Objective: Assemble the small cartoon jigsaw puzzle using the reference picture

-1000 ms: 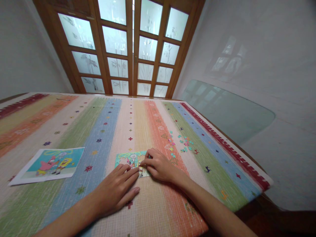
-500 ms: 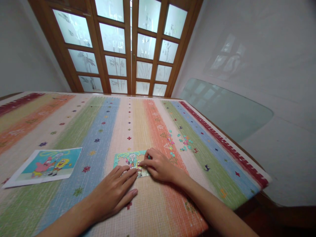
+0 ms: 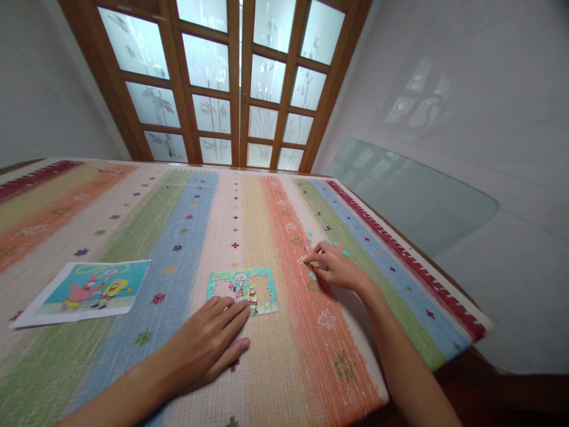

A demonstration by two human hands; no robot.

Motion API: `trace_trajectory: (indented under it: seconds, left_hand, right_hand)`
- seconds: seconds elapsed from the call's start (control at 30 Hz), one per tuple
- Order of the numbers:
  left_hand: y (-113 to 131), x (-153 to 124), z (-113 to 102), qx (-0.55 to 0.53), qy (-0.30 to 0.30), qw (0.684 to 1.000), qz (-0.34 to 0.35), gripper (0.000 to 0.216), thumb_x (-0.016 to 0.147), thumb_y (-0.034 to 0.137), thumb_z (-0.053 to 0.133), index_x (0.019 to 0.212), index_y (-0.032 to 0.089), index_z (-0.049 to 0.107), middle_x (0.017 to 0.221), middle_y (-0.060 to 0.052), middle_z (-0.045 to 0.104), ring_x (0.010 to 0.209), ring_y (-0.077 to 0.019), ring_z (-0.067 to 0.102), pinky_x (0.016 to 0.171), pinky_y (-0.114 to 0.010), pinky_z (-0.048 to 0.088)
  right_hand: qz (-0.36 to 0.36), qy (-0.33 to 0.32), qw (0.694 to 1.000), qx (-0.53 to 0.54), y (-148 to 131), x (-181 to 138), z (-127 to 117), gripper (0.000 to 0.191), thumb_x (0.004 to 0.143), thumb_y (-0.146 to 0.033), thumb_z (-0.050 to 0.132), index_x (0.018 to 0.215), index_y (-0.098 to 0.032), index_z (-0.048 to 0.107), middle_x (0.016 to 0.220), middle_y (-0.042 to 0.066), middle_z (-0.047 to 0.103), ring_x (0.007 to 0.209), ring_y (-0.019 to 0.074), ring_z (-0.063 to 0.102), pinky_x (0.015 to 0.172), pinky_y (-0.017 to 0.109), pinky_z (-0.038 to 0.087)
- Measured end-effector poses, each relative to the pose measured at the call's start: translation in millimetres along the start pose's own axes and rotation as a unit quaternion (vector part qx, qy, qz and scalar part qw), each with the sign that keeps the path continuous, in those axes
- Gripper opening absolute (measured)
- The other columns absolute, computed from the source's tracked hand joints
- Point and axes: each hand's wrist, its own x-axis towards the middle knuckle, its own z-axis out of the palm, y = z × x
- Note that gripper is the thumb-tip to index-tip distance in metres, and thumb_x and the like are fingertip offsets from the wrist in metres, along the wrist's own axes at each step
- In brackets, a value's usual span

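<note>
A partly assembled jigsaw puzzle [image 3: 271,290] lies on the striped tablecloth, its border joined and bare cloth showing through gaps inside. My left hand [image 3: 217,338] rests flat and open, fingertips over the puzzle's lower left edge and hiding part of it. To the right, my right hand [image 3: 333,265] is over the loose puzzle pieces [image 3: 341,249], thumb and fingers bent together in a pinch. Whatever its fingertips hold is too small to make out. Several pieces around and under that hand are covered by it.
A printed picture sheet [image 3: 89,290] of the cartoon scene lies on the left. The striped tablecloth [image 3: 253,219] covers the table, whose right edge [image 3: 427,267] runs near a white wall. Wooden glass-paned doors [image 3: 242,95] stand behind the far edge.
My right hand has left the puzzle and moved right and away from me to the loose pieces. My left hand stays on the puzzle. The view has shifted slightly.
</note>
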Motion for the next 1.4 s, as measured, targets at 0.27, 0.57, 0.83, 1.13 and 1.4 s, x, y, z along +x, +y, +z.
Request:
trace_trajectory:
  seconds: [0.27,0.57,0.83,1.13,1.4]
  left_hand:
    - [3,-3,3,0.029,0.013,0.999,0.009,0.038,0.11,0.032,0.036,0.127,0.009,0.061,0.121,-0.016,0.07,0.102,-0.0285,0.062,0.089,-0.044,0.049]
    - [4,-4,5,0.015,0.013,1.0,-0.007,0.038,0.11,0.033,0.035,0.126,0.011,0.062,0.12,-0.015,0.07,0.104,-0.0292,0.061,0.089,-0.045,0.049]
    - [-2,-1,13,-0.05,0.009,0.997,-0.054,0.032,0.109,0.031,0.038,0.116,0.016,0.066,0.128,-0.014,0.065,0.115,-0.0301,0.057,0.099,-0.05,0.047]
    - [-4,11,10,-0.045,-0.007,0.997,-0.057,0.035,0.109,0.035,0.036,0.121,0.013,0.062,0.115,-0.013,0.069,0.102,-0.0294,0.058,0.09,-0.046,0.048]
    - [-5,12,10,-0.036,-0.008,0.998,-0.047,0.038,0.108,0.036,0.037,0.123,0.014,0.063,0.114,-0.014,0.068,0.099,-0.0294,0.057,0.088,-0.046,0.047]
  right_hand:
    - [0.022,-0.003,0.999,0.031,2,1,-1,0.011,0.087,-0.011,0.067,0.09,-0.02,0.073,0.096,0.008,0.064,0.093,0.0212,0.061,0.085,0.034,0.046]
    - [0.03,0.044,0.984,0.17,-39,11,1,0.01,0.092,-0.023,0.063,0.083,-0.021,0.066,0.075,0.001,0.068,0.066,0.0146,0.057,0.063,0.027,0.04]
    - [-0.038,0.018,0.97,0.238,-98,24,38,0.005,0.091,-0.017,0.067,0.089,-0.019,0.071,0.085,0.004,0.072,0.077,0.0163,0.062,0.072,0.03,0.046]
    - [-0.076,0.032,0.976,0.203,-105,29,49,0.007,0.093,-0.013,0.069,0.093,-0.019,0.074,0.09,0.005,0.073,0.089,0.0186,0.064,0.083,0.033,0.048]
    - [-0.099,0.049,0.976,0.19,-106,30,54,0.008,0.094,-0.014,0.069,0.096,-0.018,0.075,0.091,0.006,0.073,0.091,0.0188,0.064,0.086,0.033,0.048]
